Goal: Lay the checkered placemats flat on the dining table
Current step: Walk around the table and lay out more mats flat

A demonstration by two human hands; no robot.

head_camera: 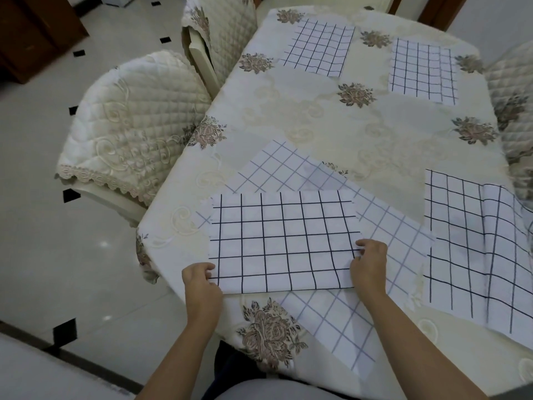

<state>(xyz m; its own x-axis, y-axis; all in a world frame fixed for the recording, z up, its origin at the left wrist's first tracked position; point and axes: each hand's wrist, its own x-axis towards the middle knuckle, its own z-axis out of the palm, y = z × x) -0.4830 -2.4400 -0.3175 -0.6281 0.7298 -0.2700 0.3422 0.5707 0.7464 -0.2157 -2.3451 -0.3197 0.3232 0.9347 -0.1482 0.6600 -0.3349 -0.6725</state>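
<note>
Head view: left hand point(200, 277) and right hand point(369, 264) each pinch a side edge of the dark-checked placemat point(282, 243). It lies near the front of the dining table point(375, 134), atop a paler placemat point(317, 174). Laying step in hand; next probably slide it clear and smooth it.

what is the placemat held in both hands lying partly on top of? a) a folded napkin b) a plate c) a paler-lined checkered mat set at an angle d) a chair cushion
c: the dark-lined placemat, pinched by the left hand at its near left corner and by the right hand at its right edge, overlaps a paler-lined placemat that lies diagonally on the tablecloth.
</note>
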